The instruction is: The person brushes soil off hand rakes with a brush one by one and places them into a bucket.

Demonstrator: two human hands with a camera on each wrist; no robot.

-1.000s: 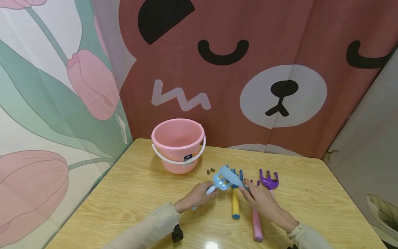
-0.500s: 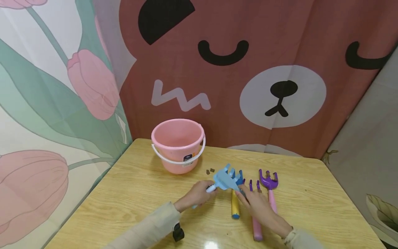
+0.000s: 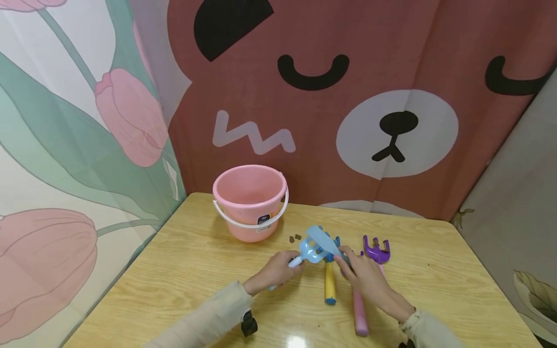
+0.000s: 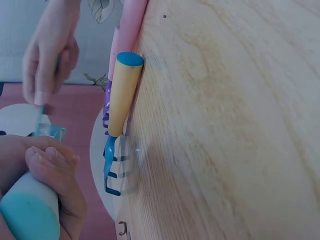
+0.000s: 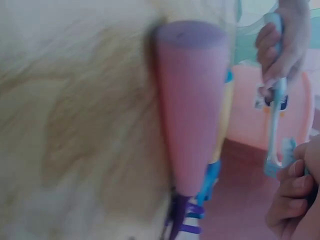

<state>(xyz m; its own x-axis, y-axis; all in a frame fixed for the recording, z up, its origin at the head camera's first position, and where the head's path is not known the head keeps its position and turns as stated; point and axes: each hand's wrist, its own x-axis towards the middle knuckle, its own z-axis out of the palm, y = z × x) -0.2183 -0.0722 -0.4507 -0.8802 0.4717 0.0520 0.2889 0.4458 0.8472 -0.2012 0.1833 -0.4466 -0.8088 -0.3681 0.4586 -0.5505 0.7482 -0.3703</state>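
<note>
My left hand grips the white handle of a light blue toy hand rake, held above the table with its head pointing away to the right. The handle's turquoise end shows in the left wrist view. My right hand pinches a flat, pale blue tool with a darker end; its exact kind is unclear. This tool lies across the rake's head and partly hides the prongs. Below, a yellow-handled blue rake rests on the table. A pink-handled purple rake lies partly beneath my right hand.
The pink bucket with a white handle stands at the back left of the wooden table. Small brown pieces lie near it. Another purple rake, brown bits on its prongs, lies at right. A printed curtain hangs behind.
My right hand swept the pale blue tool down over the rake's head, then back up and away to the right. My left hand and the rake stayed nearly still.
</note>
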